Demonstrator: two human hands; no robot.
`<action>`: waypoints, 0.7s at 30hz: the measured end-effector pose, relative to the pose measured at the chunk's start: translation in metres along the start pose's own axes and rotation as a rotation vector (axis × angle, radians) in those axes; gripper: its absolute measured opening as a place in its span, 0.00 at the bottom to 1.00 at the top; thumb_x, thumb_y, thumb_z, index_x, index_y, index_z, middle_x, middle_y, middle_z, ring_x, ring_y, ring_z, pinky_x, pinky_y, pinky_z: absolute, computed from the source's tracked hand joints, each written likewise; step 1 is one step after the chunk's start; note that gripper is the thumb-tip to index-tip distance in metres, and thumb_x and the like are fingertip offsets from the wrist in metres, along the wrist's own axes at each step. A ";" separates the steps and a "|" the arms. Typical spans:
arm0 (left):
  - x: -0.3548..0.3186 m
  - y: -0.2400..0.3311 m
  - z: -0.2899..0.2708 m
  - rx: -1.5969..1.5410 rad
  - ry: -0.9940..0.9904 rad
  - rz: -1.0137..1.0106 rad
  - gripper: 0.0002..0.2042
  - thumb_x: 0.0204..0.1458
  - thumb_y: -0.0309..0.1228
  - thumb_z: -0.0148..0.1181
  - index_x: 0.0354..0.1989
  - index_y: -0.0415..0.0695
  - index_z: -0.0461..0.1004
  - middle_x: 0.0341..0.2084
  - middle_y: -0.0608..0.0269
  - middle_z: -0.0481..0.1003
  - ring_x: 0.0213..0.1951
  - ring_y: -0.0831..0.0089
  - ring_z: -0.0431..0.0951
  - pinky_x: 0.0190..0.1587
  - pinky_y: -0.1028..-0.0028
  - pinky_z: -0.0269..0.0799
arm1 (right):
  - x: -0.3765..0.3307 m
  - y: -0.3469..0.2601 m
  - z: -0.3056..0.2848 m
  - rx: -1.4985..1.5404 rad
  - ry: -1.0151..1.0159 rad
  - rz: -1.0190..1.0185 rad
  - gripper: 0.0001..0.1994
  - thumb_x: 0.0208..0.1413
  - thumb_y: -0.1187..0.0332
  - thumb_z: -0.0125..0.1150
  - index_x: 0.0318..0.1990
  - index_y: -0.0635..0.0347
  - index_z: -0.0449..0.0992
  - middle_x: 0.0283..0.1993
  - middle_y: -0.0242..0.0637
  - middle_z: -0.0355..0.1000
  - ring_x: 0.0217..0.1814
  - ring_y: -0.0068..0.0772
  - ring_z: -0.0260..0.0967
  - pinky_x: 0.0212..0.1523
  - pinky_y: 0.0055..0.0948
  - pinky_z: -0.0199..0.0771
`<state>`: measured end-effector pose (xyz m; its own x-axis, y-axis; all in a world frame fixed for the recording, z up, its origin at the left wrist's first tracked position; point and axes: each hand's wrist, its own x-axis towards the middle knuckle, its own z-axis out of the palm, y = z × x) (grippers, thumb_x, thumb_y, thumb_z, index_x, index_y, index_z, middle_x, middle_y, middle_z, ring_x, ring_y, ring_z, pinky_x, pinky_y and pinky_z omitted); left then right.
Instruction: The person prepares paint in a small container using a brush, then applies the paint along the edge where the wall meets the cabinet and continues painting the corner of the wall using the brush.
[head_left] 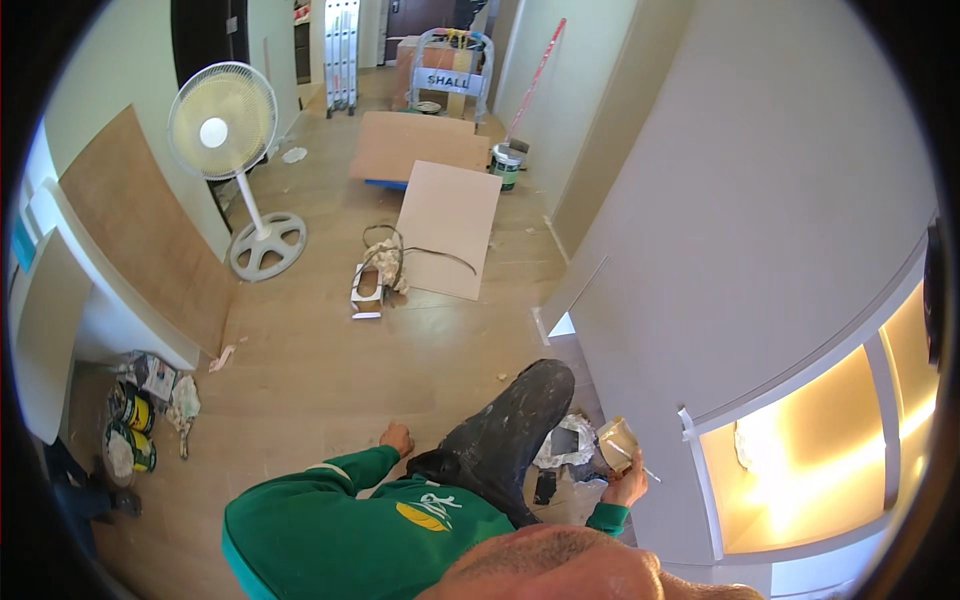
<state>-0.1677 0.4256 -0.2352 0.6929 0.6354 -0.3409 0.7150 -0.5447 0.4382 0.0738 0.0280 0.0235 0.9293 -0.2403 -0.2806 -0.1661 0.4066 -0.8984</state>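
My right hand [625, 487] is closed at the lower edge of a tan, box-like container [617, 443], low beside the grey panel. A thin pale stick [652, 475] pokes out past those fingers; whether it is gripped too is unclear. Just left of the container, a grey tray wrapped in crumpled white plastic [566, 441] rests on the floor. Near it is a small black piece [545, 487]. My left hand [398, 438] is curled into a loose fist beside my bent knee, with nothing visible in it.
A tall grey panel [760, 200] and a lit niche [800, 450] stand at right. Ahead lie cardboard sheets [450, 225], cable [440, 255] and a white open frame [367, 290]. A fan [222, 125] and paint cans [130, 410] are at left; a green bucket [506, 167] stands farther off.
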 end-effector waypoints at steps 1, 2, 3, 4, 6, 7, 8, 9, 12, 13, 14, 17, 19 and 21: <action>-0.003 -0.002 0.000 -0.014 0.031 0.013 0.22 0.49 0.45 0.60 0.37 0.33 0.78 0.45 0.28 0.71 0.43 0.37 0.77 0.48 0.51 0.75 | 0.001 0.001 0.001 0.012 -0.005 0.004 0.16 0.57 0.63 0.65 0.43 0.69 0.74 0.43 0.48 0.76 0.39 0.43 0.79 0.32 0.37 0.86; -0.005 0.001 -0.002 -0.030 0.058 0.031 0.24 0.50 0.47 0.60 0.36 0.32 0.78 0.45 0.28 0.71 0.43 0.37 0.77 0.48 0.52 0.75 | 0.001 0.000 0.001 0.022 -0.005 0.003 0.16 0.57 0.63 0.65 0.43 0.69 0.74 0.42 0.48 0.76 0.38 0.42 0.79 0.32 0.37 0.85; -0.008 0.003 -0.004 -0.022 0.088 0.020 0.23 0.51 0.46 0.59 0.38 0.33 0.78 0.44 0.31 0.72 0.43 0.39 0.77 0.47 0.52 0.75 | 0.000 -0.001 0.000 0.032 -0.006 0.001 0.16 0.57 0.63 0.65 0.43 0.69 0.74 0.42 0.47 0.76 0.38 0.42 0.79 0.32 0.37 0.85; -0.013 0.007 -0.007 -0.017 0.117 0.005 0.22 0.52 0.46 0.59 0.39 0.34 0.77 0.43 0.33 0.73 0.43 0.41 0.77 0.47 0.52 0.75 | -0.001 -0.002 -0.001 0.024 0.002 0.007 0.16 0.57 0.63 0.65 0.43 0.68 0.73 0.42 0.47 0.76 0.38 0.42 0.79 0.32 0.37 0.85; -0.013 0.011 -0.009 0.007 0.111 -0.013 0.22 0.53 0.47 0.59 0.40 0.35 0.77 0.42 0.36 0.74 0.43 0.43 0.78 0.46 0.53 0.75 | -0.002 -0.006 -0.003 0.007 0.017 0.017 0.15 0.57 0.63 0.65 0.43 0.68 0.73 0.41 0.46 0.77 0.38 0.41 0.79 0.32 0.37 0.85; -0.013 0.007 -0.010 0.032 0.079 -0.021 0.23 0.53 0.48 0.59 0.40 0.35 0.77 0.42 0.36 0.74 0.43 0.43 0.78 0.46 0.53 0.75 | -0.002 -0.004 -0.003 0.018 0.025 0.010 0.16 0.57 0.63 0.65 0.43 0.67 0.74 0.40 0.45 0.77 0.36 0.39 0.79 0.29 0.34 0.83; -0.012 0.004 -0.010 0.055 0.047 -0.028 0.23 0.53 0.48 0.59 0.40 0.35 0.77 0.42 0.37 0.74 0.43 0.43 0.78 0.46 0.53 0.76 | -0.002 -0.003 -0.003 0.028 0.034 0.003 0.16 0.58 0.62 0.65 0.43 0.67 0.74 0.39 0.44 0.77 0.34 0.37 0.79 0.27 0.31 0.81; -0.011 0.004 -0.009 0.066 0.035 -0.027 0.23 0.54 0.48 0.59 0.40 0.35 0.78 0.42 0.37 0.74 0.43 0.43 0.78 0.46 0.53 0.76 | -0.002 -0.002 -0.003 0.038 0.044 -0.005 0.16 0.58 0.61 0.65 0.43 0.66 0.74 0.38 0.43 0.77 0.32 0.35 0.78 0.24 0.28 0.79; -0.009 -0.004 -0.001 0.077 0.032 -0.013 0.22 0.54 0.46 0.59 0.38 0.35 0.78 0.42 0.35 0.73 0.41 0.42 0.78 0.45 0.53 0.76 | -0.008 -0.003 0.003 0.068 0.038 0.004 0.13 0.57 0.64 0.65 0.40 0.65 0.72 0.40 0.45 0.76 0.37 0.40 0.79 0.31 0.36 0.85; -0.008 -0.004 0.002 0.059 0.054 0.009 0.21 0.53 0.45 0.59 0.37 0.35 0.78 0.41 0.34 0.74 0.40 0.41 0.78 0.44 0.52 0.75 | -0.007 -0.003 0.002 0.067 0.037 0.002 0.13 0.57 0.63 0.65 0.40 0.64 0.71 0.39 0.45 0.76 0.37 0.40 0.79 0.30 0.36 0.85; -0.006 -0.004 0.003 0.041 0.077 0.032 0.20 0.53 0.45 0.59 0.35 0.35 0.79 0.39 0.33 0.74 0.39 0.40 0.78 0.44 0.51 0.75 | -0.007 -0.002 0.001 0.065 0.036 0.001 0.13 0.57 0.63 0.65 0.40 0.64 0.71 0.39 0.45 0.76 0.37 0.40 0.79 0.30 0.36 0.85; -0.001 -0.002 0.004 0.058 0.046 0.106 0.19 0.51 0.43 0.60 0.35 0.35 0.78 0.40 0.33 0.74 0.39 0.38 0.78 0.44 0.50 0.75 | -0.004 -0.001 -0.004 0.050 0.054 0.008 0.14 0.57 0.63 0.65 0.40 0.64 0.71 0.39 0.44 0.76 0.37 0.40 0.79 0.31 0.36 0.85; 0.001 -0.005 0.008 0.066 0.073 0.104 0.18 0.50 0.42 0.60 0.35 0.35 0.78 0.40 0.33 0.73 0.38 0.37 0.78 0.44 0.49 0.75 | -0.003 0.000 -0.005 0.039 0.062 0.017 0.14 0.57 0.63 0.66 0.40 0.64 0.71 0.39 0.44 0.76 0.37 0.39 0.79 0.31 0.36 0.85; 0.003 -0.014 0.010 0.089 0.041 0.121 0.17 0.49 0.40 0.62 0.36 0.36 0.79 0.42 0.33 0.73 0.40 0.38 0.78 0.45 0.51 0.75 | -0.005 -0.001 -0.002 0.029 0.058 0.030 0.14 0.57 0.63 0.66 0.40 0.64 0.71 0.39 0.44 0.76 0.37 0.39 0.79 0.31 0.36 0.85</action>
<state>-0.1748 0.4295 -0.2502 0.7717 0.5825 -0.2550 0.6328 -0.6641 0.3981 0.0684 0.0268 0.0251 0.9031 -0.2785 -0.3270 -0.1831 0.4390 -0.8796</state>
